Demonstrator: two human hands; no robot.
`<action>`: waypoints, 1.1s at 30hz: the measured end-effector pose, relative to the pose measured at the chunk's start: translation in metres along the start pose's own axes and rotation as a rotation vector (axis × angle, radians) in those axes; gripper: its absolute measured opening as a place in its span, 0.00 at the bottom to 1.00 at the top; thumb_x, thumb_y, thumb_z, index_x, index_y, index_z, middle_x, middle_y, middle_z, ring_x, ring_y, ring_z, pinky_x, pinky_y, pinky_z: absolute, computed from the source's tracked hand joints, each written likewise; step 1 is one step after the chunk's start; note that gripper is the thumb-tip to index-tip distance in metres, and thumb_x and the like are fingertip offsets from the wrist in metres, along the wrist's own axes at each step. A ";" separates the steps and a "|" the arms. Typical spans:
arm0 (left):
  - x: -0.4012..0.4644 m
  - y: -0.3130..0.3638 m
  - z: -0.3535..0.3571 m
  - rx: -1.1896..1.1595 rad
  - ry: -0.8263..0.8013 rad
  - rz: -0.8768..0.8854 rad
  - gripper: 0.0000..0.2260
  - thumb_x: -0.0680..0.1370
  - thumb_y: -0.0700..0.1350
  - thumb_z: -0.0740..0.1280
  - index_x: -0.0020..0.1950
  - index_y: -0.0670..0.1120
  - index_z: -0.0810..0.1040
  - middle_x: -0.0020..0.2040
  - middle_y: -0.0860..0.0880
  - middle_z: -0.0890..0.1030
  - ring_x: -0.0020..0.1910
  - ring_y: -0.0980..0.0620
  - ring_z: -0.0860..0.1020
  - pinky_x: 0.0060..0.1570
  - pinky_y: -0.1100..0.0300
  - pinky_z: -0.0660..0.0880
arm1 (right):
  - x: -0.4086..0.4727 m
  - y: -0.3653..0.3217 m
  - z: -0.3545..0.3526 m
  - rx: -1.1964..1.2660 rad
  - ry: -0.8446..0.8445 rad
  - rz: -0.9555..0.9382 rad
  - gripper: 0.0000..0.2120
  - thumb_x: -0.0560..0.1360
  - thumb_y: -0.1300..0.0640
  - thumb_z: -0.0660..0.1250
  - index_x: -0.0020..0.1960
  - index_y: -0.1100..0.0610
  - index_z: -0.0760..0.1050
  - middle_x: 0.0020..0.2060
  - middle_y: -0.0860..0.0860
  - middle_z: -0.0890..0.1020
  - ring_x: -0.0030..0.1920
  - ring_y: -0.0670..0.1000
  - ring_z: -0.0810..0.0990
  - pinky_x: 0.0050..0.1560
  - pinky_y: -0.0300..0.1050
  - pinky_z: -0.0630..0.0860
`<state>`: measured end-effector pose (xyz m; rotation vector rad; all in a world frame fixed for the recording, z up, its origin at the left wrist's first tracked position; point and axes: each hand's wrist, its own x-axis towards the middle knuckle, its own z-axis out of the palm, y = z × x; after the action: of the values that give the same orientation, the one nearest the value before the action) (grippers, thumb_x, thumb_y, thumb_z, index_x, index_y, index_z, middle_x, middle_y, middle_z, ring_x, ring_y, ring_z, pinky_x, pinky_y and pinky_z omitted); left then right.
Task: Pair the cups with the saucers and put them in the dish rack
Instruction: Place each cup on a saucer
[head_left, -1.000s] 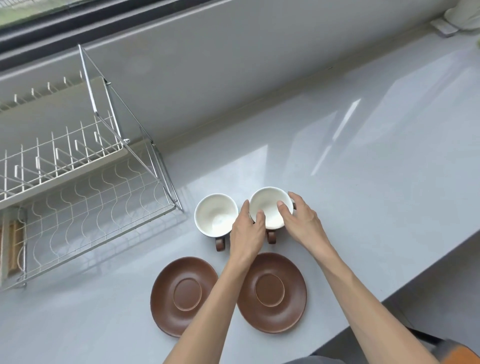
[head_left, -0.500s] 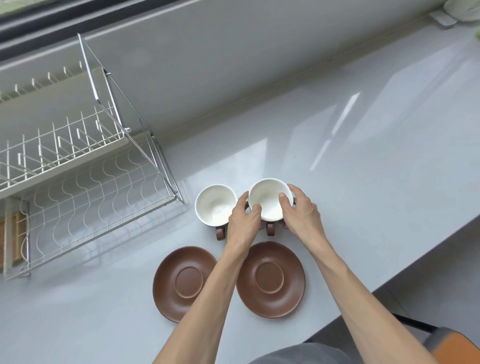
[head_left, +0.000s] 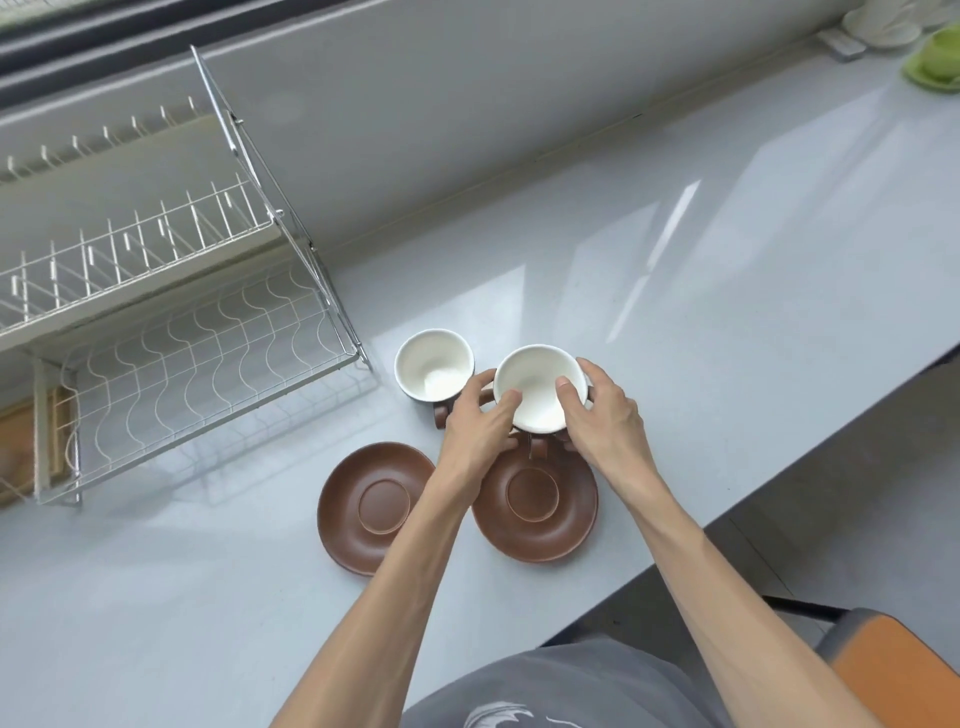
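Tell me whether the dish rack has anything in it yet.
Empty as far as the view shows: the dish rack shows only bare wire on both tiers, though its left end is cut off. Both cups and both saucers are outside it.

A home kitchen: grey countertop (head_left: 675, 322) under a window, wire dish rack (head_left: 171, 332), cups and saucers.

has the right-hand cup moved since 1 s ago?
Yes. The held cup has come toward the right saucer, its handle now overlapping the saucer's far rim; the other cup sits put. Both hands grip it.
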<state>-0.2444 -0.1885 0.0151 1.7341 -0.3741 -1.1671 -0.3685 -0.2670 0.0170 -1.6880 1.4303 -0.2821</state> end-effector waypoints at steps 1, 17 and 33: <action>-0.004 -0.003 -0.003 -0.004 -0.014 -0.004 0.21 0.78 0.49 0.67 0.71 0.51 0.71 0.66 0.47 0.76 0.61 0.44 0.81 0.54 0.49 0.82 | -0.007 0.002 0.001 0.018 -0.006 0.006 0.23 0.80 0.45 0.59 0.74 0.51 0.68 0.64 0.55 0.80 0.60 0.64 0.80 0.62 0.60 0.76; -0.056 -0.062 -0.024 -0.047 -0.070 -0.088 0.14 0.77 0.53 0.66 0.63 0.58 0.74 0.60 0.55 0.78 0.59 0.47 0.82 0.49 0.56 0.82 | -0.078 0.040 0.026 0.047 -0.031 0.080 0.21 0.80 0.47 0.60 0.72 0.48 0.70 0.60 0.53 0.82 0.56 0.62 0.82 0.57 0.61 0.79; -0.059 -0.071 -0.026 0.000 -0.115 -0.104 0.16 0.77 0.55 0.67 0.64 0.57 0.73 0.58 0.55 0.78 0.58 0.48 0.81 0.55 0.52 0.81 | -0.081 0.051 0.029 0.021 -0.025 0.087 0.22 0.80 0.47 0.61 0.73 0.48 0.68 0.62 0.53 0.80 0.59 0.59 0.80 0.58 0.61 0.79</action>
<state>-0.2690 -0.0998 -0.0118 1.7078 -0.3562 -1.3461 -0.4097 -0.1794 -0.0085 -1.6027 1.4728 -0.2266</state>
